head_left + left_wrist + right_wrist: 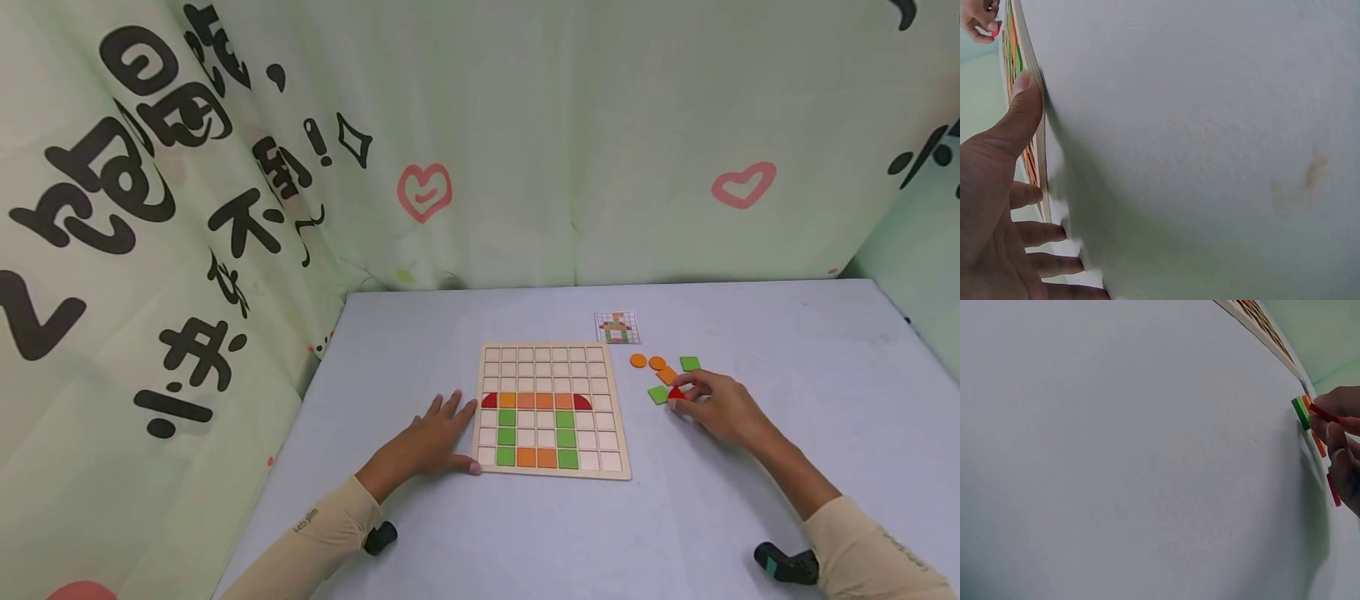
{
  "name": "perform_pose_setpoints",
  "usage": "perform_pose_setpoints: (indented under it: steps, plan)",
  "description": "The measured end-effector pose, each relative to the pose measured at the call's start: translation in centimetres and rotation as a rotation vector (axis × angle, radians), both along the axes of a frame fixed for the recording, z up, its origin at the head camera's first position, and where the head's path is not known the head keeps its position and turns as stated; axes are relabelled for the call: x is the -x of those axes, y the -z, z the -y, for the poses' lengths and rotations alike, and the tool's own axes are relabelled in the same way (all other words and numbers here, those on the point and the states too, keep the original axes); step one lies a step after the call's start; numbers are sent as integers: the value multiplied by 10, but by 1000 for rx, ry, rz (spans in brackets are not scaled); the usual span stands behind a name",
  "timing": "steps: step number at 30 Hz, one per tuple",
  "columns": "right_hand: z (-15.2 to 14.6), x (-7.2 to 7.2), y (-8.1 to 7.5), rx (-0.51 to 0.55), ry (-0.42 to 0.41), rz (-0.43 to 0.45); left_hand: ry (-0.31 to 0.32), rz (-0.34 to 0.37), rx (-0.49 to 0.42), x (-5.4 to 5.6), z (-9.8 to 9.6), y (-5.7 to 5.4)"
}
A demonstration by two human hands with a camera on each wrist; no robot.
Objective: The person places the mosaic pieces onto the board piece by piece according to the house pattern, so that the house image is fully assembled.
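Note:
A wooden grid board (555,347) lies on the table with red, orange and green tiles set in several of its squares. My left hand (433,439) rests at the board's left edge, its fingers spread and the thumb (1022,103) on the frame. To the right of the board, my right hand (716,407) pinches a small red piece (676,393) between thumb and fingers, also visible in the right wrist view. Near those fingertips lie green tiles (657,395), an orange square (667,376) and orange discs (638,360). Another red piece (1334,489) shows below the right hand.
A small pattern card (618,327) with a coloured figure on a grid lies just behind the board. The table (420,325) has a pale cloth. Light green curtains (525,167) with black lettering and pink hearts hang behind and to the left.

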State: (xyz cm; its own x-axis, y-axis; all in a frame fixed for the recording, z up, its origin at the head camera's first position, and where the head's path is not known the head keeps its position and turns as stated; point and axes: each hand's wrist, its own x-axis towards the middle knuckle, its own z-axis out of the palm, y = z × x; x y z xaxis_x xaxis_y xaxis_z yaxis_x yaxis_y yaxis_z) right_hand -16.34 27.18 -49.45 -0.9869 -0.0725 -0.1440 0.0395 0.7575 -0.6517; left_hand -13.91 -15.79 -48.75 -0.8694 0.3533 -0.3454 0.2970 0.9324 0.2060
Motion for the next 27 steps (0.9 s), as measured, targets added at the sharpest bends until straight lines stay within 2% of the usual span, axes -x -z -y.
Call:
perform_pose_setpoints:
  steps: [4,11,27]
  plan:
    - [4,3,-3,79,-34,36,-4,-5,7,0,0,1]
    - [17,9,-4,178,-114,38,0,-9,4,1,1,2]
    - [67,26,-5,208,-236,68,-1,-9,-10,3,3,6]
